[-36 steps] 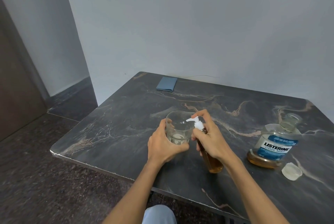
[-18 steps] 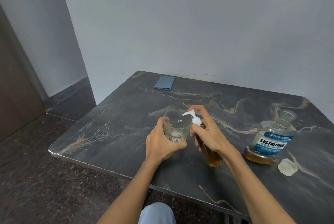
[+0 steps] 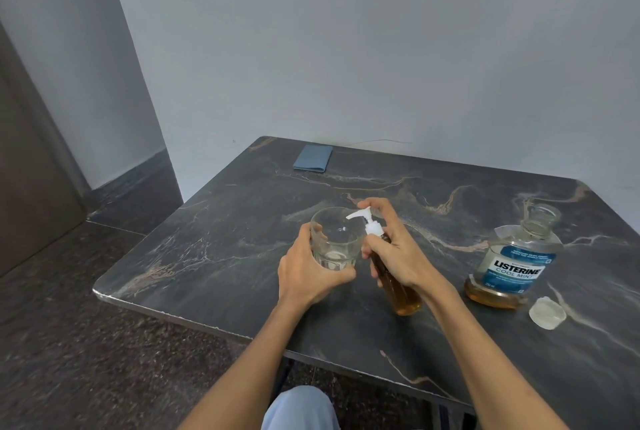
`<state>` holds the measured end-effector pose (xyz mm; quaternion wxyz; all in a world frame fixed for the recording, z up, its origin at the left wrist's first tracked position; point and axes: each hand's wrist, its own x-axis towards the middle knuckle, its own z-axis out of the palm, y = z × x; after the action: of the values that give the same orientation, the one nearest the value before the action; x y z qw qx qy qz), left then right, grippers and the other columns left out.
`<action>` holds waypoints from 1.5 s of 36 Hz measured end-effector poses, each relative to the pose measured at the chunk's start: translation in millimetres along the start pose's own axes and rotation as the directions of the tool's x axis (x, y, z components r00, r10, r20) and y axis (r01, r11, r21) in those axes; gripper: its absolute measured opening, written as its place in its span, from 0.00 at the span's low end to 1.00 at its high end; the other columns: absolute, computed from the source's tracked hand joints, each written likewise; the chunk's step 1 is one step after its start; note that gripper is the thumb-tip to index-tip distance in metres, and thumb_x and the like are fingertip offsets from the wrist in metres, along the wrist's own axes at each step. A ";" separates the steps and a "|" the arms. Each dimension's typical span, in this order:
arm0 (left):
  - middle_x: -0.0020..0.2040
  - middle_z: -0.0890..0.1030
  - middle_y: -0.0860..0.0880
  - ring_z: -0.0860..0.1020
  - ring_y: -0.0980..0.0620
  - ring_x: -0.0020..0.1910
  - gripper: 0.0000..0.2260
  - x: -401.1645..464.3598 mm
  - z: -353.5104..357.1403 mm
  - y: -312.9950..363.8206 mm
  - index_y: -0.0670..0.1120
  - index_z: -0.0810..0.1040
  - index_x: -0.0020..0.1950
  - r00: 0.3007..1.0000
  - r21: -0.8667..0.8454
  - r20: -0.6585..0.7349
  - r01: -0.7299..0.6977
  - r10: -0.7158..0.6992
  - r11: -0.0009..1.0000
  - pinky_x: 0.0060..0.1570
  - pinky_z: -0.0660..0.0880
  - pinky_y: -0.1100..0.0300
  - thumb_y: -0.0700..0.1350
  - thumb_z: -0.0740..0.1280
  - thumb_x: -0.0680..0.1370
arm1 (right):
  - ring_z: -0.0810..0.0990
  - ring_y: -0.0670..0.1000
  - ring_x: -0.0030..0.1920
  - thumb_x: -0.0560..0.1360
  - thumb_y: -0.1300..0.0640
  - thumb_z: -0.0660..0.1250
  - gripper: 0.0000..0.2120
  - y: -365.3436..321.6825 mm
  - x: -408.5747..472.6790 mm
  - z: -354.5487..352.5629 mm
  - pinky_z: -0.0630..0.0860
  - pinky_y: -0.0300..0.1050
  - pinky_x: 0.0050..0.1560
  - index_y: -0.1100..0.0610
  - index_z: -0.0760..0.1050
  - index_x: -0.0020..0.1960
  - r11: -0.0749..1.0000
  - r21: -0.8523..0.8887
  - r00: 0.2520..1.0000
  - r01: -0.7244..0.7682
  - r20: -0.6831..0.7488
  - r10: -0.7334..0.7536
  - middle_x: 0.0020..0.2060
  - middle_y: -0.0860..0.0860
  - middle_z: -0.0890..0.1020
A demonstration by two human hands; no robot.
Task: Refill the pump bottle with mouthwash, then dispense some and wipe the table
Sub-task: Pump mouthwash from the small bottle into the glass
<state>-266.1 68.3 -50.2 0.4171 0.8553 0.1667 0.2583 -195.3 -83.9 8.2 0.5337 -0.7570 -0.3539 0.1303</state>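
At the table's [image 3: 207, 256] far left edge lies a folded blue cloth [image 3: 312, 158], set aside, I judge, for wiping later. My left hand [image 3: 304, 273] wraps around a clear glass [image 3: 334, 242], steadying it on the table under the pump's spout. Just right of it, my right hand [image 3: 394, 249] grips the amber pump bottle [image 3: 403, 294], tilted toward the glass, with a finger resting over the white pump head [image 3: 367, 220] to press. Further right stands the uncapped mouthwash bottle [image 3: 516, 259], its cap [image 3: 547, 312] beside it.
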 end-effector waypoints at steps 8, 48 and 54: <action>0.47 0.77 0.61 0.77 0.60 0.45 0.33 -0.2 0.2 -0.4 0.62 0.63 0.54 1.000 0.002 0.004 0.005 -0.005 1.000 0.40 0.70 0.68 0.64 0.73 0.53 | 0.76 0.51 0.25 0.70 0.59 0.58 0.22 4.0 -1.8 2.4 0.76 0.48 0.25 0.40 0.62 0.60 1.000 0.018 1.000 0.005 0.002 -0.005 0.30 0.47 0.78; 0.44 0.76 0.64 0.77 0.59 0.43 0.31 -1.3 -0.4 2.2 0.62 0.63 0.52 1.000 0.005 -0.008 0.009 -0.009 1.000 0.39 0.70 0.63 0.64 0.72 0.53 | 0.75 0.54 0.23 0.71 0.62 0.57 0.21 11.2 3.5 4.7 0.73 0.46 0.21 0.43 0.63 0.59 0.999 -0.011 0.995 0.045 -0.087 -0.046 0.30 0.50 0.78; 0.44 0.77 0.63 0.77 0.60 0.43 0.31 -0.3 0.5 0.6 0.62 0.63 0.51 1.000 0.000 -0.010 0.012 -0.012 1.000 0.37 0.68 0.68 0.64 0.72 0.53 | 0.74 0.53 0.23 0.70 0.60 0.58 0.18 7.2 2.3 4.3 0.74 0.51 0.21 0.42 0.64 0.55 0.998 -0.028 0.995 0.057 -0.080 -0.059 0.31 0.52 0.78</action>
<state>-265.9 67.5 -50.1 0.4175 0.8531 0.1739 0.2602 -193.3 -80.5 0.4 0.5416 -0.7576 -0.3556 0.0793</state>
